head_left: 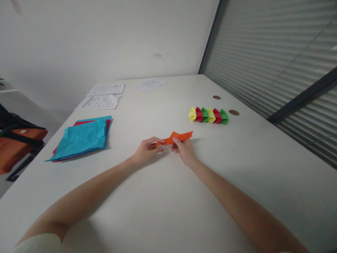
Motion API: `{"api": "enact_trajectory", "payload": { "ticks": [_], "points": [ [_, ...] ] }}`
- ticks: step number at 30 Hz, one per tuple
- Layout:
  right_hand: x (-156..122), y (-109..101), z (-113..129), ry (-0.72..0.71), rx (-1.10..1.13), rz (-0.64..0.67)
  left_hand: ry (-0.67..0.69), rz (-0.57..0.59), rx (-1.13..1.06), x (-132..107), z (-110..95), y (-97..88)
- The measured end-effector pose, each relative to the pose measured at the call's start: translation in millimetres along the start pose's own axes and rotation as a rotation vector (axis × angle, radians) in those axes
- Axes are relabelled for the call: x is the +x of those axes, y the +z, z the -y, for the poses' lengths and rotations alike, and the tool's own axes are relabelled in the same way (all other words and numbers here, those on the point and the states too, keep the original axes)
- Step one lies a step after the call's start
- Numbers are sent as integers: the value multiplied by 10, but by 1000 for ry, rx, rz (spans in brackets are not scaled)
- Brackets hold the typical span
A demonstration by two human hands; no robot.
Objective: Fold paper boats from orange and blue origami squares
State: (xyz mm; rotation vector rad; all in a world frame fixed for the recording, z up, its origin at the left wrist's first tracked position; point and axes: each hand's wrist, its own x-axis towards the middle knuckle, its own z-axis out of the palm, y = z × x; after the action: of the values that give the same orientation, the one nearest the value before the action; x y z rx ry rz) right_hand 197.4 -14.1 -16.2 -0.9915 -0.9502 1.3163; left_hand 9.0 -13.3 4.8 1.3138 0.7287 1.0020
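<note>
The folded orange paper [181, 135] stretches between two pinching hands over the white table [168, 203]: the left hand [147, 149] closes on its left end, the right hand [185, 151] grips near its middle, and its peak and right tip project beyond the fingers. Farther right lies a yellow, red and green folded-paper row [209, 115].

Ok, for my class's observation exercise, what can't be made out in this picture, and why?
In the head view:
Part of the orange folded paper: hidden by the left hand and right hand.
Most of the lower sheets: covered by the top blue sheet.
Wording on the printed sheets: too small and blurred.
The rest of the orange item: cut off by the left edge.
</note>
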Motion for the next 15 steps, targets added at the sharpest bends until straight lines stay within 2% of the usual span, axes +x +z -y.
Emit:
{"api": "enact_trajectory", "payload": {
  "ticks": [3, 6, 8, 11, 15],
  "points": [
    [-46, 35, 24, 19, -28, 115, 43, -39, 63, -6, 17, 5],
    [-84, 62, 50, 51, -74, 203, 59, 33, 42, -13, 17, 9],
    [-95, 69, 63, 71, -68, 211, 48, 61, 8, -14, 6, 14],
    [-99, 74, 74, 110, -4, 204, 48, 11, -10, -4, -5, 15],
    [-91, 83, 64, 110, 86, 221, 187, -13, 16, 21, 42, -22]
  ]
}}
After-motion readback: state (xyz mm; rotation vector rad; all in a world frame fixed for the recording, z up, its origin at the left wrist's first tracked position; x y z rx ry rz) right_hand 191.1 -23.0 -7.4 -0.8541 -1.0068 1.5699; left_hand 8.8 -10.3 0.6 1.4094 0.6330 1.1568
